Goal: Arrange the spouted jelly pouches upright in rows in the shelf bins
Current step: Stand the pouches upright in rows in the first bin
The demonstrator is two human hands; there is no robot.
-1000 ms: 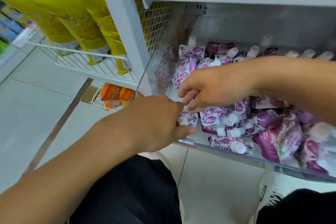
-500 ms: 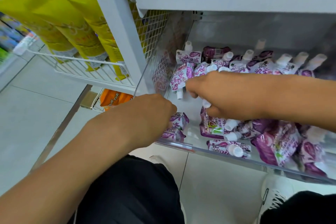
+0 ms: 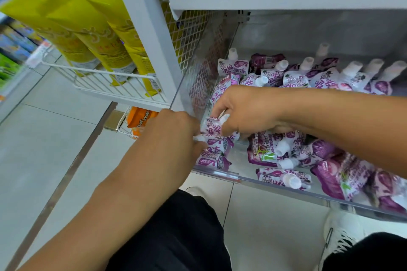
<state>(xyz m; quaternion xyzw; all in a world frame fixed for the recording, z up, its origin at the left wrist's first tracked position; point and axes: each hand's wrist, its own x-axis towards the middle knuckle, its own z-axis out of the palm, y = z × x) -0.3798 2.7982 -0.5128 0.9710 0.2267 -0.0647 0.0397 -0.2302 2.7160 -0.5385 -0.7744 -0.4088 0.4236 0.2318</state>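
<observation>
Both hands are now meeting at the bin's front left corner, the right hand (image 3: 246,110) having drawn back from the middle of the bin. Nearest, the left hand (image 3: 176,134) is closing its fingers on a small stack of purple-and-white pouches (image 3: 217,152) just behind the clear front lip (image 3: 275,181). The right hand is pinching the top pouch (image 3: 212,126) of that stack. Beside them, loose pouches (image 3: 284,179) are lying flat and jumbled across the bin floor. Farther back, a row of pouches (image 3: 330,79) is standing upright, white caps pointing up, against the rear wall.
</observation>
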